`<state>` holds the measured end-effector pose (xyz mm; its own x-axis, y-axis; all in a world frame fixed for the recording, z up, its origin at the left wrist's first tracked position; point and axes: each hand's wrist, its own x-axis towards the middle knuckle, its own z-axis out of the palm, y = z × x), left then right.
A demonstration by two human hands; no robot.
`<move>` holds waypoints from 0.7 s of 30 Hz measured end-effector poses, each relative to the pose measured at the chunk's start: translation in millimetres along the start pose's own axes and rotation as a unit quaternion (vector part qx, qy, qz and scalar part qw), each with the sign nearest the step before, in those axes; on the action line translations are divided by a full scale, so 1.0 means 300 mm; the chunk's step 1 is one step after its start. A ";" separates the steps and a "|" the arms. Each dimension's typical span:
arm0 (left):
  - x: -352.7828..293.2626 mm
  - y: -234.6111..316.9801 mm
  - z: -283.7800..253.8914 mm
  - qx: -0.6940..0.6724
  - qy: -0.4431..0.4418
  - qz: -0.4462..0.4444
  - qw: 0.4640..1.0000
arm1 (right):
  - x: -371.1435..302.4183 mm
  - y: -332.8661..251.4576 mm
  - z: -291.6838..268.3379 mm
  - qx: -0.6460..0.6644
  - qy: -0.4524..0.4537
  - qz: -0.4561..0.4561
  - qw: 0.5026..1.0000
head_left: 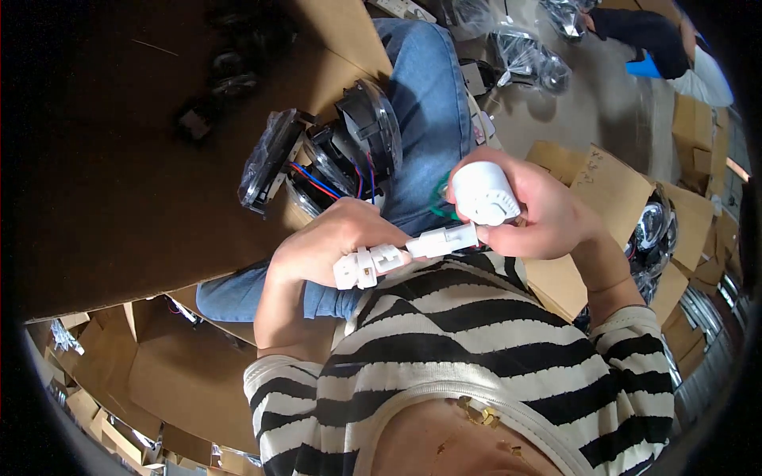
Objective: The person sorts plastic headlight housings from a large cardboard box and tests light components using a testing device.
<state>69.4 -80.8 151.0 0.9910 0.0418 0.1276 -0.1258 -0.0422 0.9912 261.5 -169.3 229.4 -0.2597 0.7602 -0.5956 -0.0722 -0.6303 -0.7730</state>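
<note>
In front of my chest, my left hand (pixel 337 238) is closed on a white plastic plug connector (pixel 369 267), which pokes out below its fingers. My right hand (pixel 552 210) wraps round a white, cylinder-shaped plastic part (pixel 484 193) with a ribbed rim and a small stub at its lower end. Between the two hands lies a narrow white connector housing (pixel 441 240); its left end meets my left fingertips and its right end reaches my right thumb. A green loop (pixel 441 198) shows beside my right fingers. Whether the white pieces are joined is hidden by the fingers.
Round lamp-like units (pixel 341 147) with red and blue wires lie against my jeans-clad leg (pixel 429 103). A large cardboard box (pixel 119 198) fills the left. At right, an open carton (pixel 607 186) stands near more lamps (pixel 652 230). Plastic-wrapped parts (pixel 528 59) and another person (pixel 659 44) are farther off.
</note>
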 end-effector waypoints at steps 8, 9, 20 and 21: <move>0.002 0.014 0.026 0.015 0.011 -0.011 1.000 | -0.022 0.037 0.036 -0.033 0.018 -0.019 0.999; 0.001 0.017 0.029 0.017 0.009 -0.013 1.000 | -0.023 0.043 0.040 -0.007 0.025 -0.034 0.999; -0.021 0.018 0.040 0.031 0.036 -0.053 0.997 | -0.007 0.084 0.088 -0.061 0.148 -0.114 0.980; -0.024 0.017 0.041 0.027 0.047 -0.045 0.998 | -0.004 0.083 0.089 -0.035 0.149 -0.111 0.982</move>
<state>62.1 -93.6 154.8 0.9890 0.1409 0.0444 -0.0322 -0.0873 0.9957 234.3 -190.0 216.6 0.0500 0.8970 -0.4393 -0.0251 -0.4386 -0.8983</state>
